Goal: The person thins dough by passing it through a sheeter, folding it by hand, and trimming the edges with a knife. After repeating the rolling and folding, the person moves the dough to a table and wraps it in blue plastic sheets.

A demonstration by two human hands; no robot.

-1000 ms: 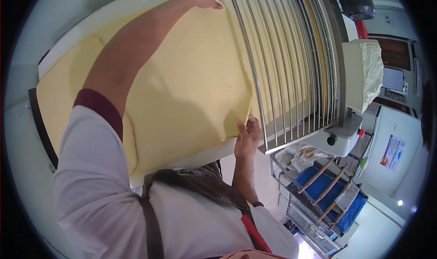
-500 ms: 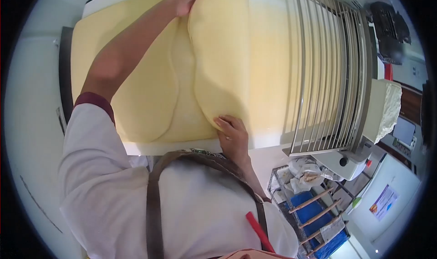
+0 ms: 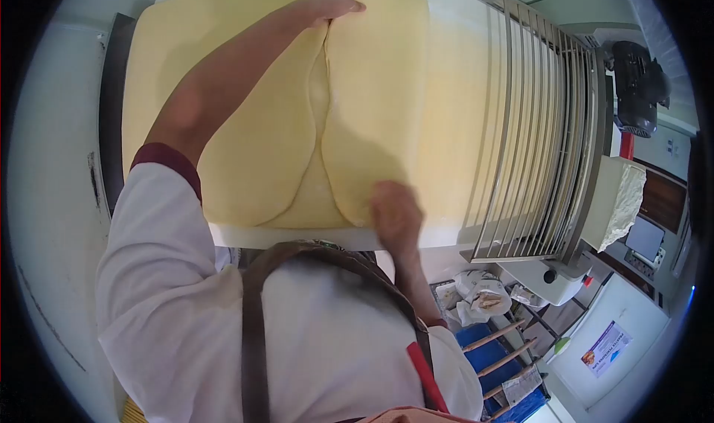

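Observation:
A wide sheet of pale yellow dough (image 3: pixel 223 148) lies on the work surface, its left and right sides folded inward. The two folded edges come close near the far end and leave a narrow gap that widens towards me. At the far end, my left hand (image 3: pixel 335 5) is closed on the edge of the right dough flap (image 3: pixel 375 88). My right hand (image 3: pixel 398 213) is smeared by motion at that flap's near corner. Its fingers look curled, but whether they touch the dough cannot be made out.
A metal bar guard (image 3: pixel 532 140) stands along the right of the white, flour-dusted surface (image 3: pixel 461 110). Beyond it are a pale block (image 3: pixel 621 200) and a dark motor (image 3: pixel 638 88). Lower right, a rack holds wooden rolling pins (image 3: pixel 506 356) and blue trays (image 3: pixel 480 341).
The right flap lies flatter, its edge nearer the left flap. My right hand has come off the near corner and shifted right. My left hand remains at the far edge; the view has shifted slightly.

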